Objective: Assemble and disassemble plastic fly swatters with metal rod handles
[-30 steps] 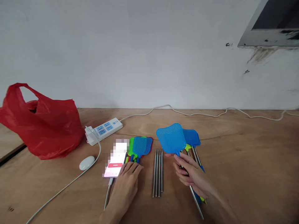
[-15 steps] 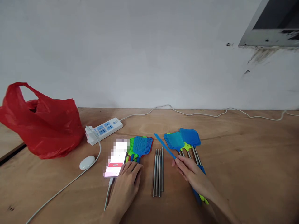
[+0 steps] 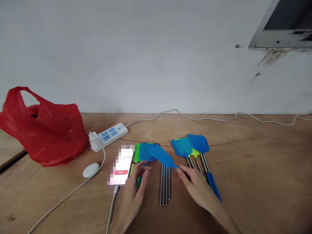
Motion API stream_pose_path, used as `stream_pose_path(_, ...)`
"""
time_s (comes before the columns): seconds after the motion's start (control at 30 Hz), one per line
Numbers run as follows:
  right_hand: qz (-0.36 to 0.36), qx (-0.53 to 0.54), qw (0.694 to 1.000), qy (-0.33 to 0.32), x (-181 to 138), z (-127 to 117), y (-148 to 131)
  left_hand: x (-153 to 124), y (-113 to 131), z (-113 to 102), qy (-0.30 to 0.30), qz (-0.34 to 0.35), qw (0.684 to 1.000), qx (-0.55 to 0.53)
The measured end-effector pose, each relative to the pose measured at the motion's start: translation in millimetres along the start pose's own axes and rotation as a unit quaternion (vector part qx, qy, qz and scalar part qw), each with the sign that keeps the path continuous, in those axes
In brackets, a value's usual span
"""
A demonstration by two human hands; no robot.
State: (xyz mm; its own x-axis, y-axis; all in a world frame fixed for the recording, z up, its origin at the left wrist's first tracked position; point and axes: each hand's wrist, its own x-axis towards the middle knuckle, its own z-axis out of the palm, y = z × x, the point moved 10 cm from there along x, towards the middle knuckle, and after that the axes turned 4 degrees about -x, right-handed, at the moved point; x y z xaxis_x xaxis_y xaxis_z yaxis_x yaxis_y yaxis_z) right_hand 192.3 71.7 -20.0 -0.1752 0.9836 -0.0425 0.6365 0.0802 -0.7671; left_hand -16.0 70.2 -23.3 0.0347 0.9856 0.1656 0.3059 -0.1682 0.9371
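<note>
A blue fly swatter head (image 3: 162, 155) is pinched by its thin neck in my right hand (image 3: 195, 185), its flat face tilted over the upper ends of several metal rods (image 3: 165, 187). My left hand (image 3: 134, 191), fingers apart and holding nothing, hovers over a left-hand pile of green, blue and red swatter heads (image 3: 145, 151). Handle grips beneath it are partly hidden. Beyond my right hand lie several swatters with rods, including a blue swatter (image 3: 198, 143); my hand and forearm cover part of them.
A lit phone (image 3: 122, 167) lies left of my left hand, with a charging cable attached. Farther left are a white oval object (image 3: 91, 170), a white power strip (image 3: 109, 135) and a red plastic bag (image 3: 46, 130). A white cord (image 3: 197, 119) runs along the wall.
The swatter head has turned from edge-on to showing its flat face, and moved left and down. My left hand has lifted off the left pile, opening its fingers.
</note>
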Motion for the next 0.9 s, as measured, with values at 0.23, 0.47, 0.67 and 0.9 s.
stream_pose_path(0.23,-0.016,-0.082,0.996,0.028,-1.7,5.0,-10.2,0.4,5.3,14.8,0.044,-0.055,0.979,-0.193)
stream_pose_path(0.47,0.001,-0.06,0.998,0.035,-1.7,3.1,-6.2,6.5,0.0,17.2,0.027,-0.013,0.999,-0.043)
stream_pose_path(0.67,0.025,-0.059,0.995,0.071,0.2,-15.4,13.0,6.2,20.2,16.2,0.019,0.061,0.993,0.099)
stream_pose_path(0.9,0.049,-0.24,0.965,0.095,11.6,-24.5,27.6,3.4,28.4,38.6,-0.04,0.1,0.973,0.202)
